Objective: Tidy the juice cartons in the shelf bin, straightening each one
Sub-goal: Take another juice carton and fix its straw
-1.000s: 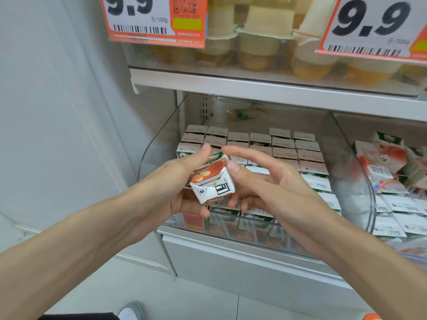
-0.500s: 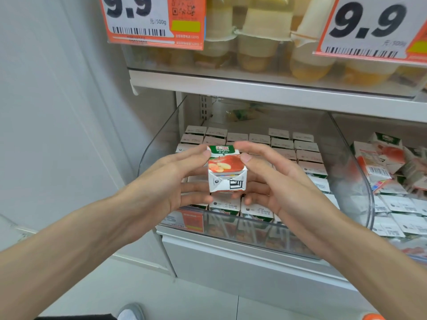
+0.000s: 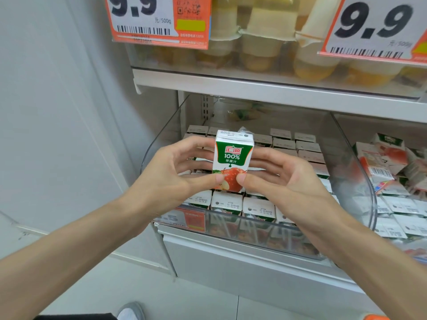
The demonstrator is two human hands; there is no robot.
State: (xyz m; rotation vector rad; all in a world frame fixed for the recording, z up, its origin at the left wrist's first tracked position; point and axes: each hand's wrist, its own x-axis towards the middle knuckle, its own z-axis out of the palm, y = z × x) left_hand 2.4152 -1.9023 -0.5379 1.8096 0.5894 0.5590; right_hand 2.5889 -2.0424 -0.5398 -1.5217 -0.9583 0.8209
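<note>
A small apple juice carton point(image 3: 233, 155), white and green with a red apple, stands upright between both hands above the clear shelf bin point(image 3: 360, 181). My left hand point(image 3: 171, 179) grips its left side, thumb on the front near the bottom. My right hand point(image 3: 284, 181) grips the right side the same way. Below and behind it, several cartons point(image 3: 307, 148) stand in neat rows inside the bin, tops up. The carton's lower edge is hidden by my thumbs.
A second bin point(image 3: 397, 185) on the right holds several cartons lying jumbled. The shelf above point(image 3: 277, 91) carries fruit cups point(image 3: 261, 49) behind two orange 9.9 price tags point(image 3: 159, 21). A grey wall runs along the left. A shoe point(image 3: 131, 311) shows on the floor.
The carton was tilted with its bottom facing me; both hands have turned it upright so its front label faces me, and it sits slightly higher.
</note>
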